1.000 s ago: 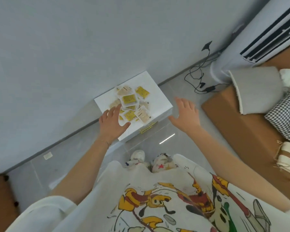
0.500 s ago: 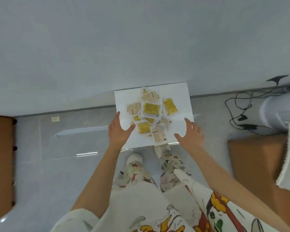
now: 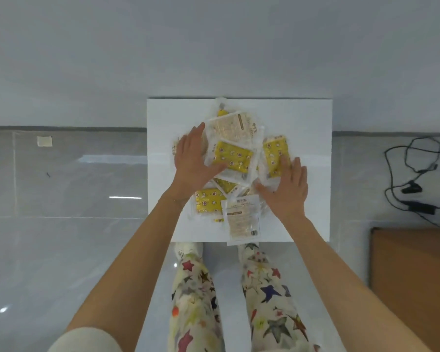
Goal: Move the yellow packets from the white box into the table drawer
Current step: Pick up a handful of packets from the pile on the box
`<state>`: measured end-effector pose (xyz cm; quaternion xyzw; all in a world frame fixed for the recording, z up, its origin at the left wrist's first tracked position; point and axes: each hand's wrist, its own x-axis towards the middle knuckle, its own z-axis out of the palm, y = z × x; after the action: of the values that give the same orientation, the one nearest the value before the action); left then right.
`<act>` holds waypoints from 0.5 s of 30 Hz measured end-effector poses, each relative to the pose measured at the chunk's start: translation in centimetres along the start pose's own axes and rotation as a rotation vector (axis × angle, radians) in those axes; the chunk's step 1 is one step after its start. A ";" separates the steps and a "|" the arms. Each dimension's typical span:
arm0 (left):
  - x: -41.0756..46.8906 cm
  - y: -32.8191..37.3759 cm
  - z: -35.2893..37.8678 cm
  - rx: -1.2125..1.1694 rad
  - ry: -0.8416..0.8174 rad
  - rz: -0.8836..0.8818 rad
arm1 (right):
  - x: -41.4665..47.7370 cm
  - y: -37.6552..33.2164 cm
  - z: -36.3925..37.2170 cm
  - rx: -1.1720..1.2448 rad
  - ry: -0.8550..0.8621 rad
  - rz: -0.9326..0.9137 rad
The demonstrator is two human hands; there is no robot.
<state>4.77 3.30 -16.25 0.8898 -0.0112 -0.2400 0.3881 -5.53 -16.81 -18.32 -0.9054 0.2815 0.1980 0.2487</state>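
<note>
A white box [image 3: 313, 158] stands against the grey wall, and a loose pile of several yellow packets [image 3: 233, 156] in clear wrappers lies on its flat top. One pale packet [image 3: 243, 221] reaches over the near edge. My left hand [image 3: 193, 162] lies flat on the left side of the pile, fingers spread. My right hand [image 3: 287, 186] rests flat on the right side, its fingertips on a yellow packet [image 3: 274, 152]. Neither hand has closed around a packet. No drawer is in view.
A glossy grey tiled floor surrounds the box. Black cables [image 3: 414, 174] lie on the floor to the right. A brown wooden surface [image 3: 414, 270] fills the lower right corner. My legs in star-patterned trousers [image 3: 196, 295] stand just in front of the box.
The view has swung to face the box straight on and come closer. Both hands have moved from the box's near edge onto the pile of packets.
</note>
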 end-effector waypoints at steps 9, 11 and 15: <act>2.2 0.8 1.9 0.086 0.065 0.043 | -4.0 0.0 1.8 0.244 0.038 -0.013; 2.0 0.6 2.1 0.065 0.142 0.083 | -4.5 -0.3 2.2 0.179 0.002 -0.024; 1.2 0.5 1.9 0.006 0.211 0.081 | -4.8 -0.2 2.9 -0.004 -0.068 -0.061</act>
<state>5.08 1.37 -17.52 0.9100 -0.0071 -0.1291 0.3939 -9.74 -13.09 -18.18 -0.9067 0.2449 0.2216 0.2624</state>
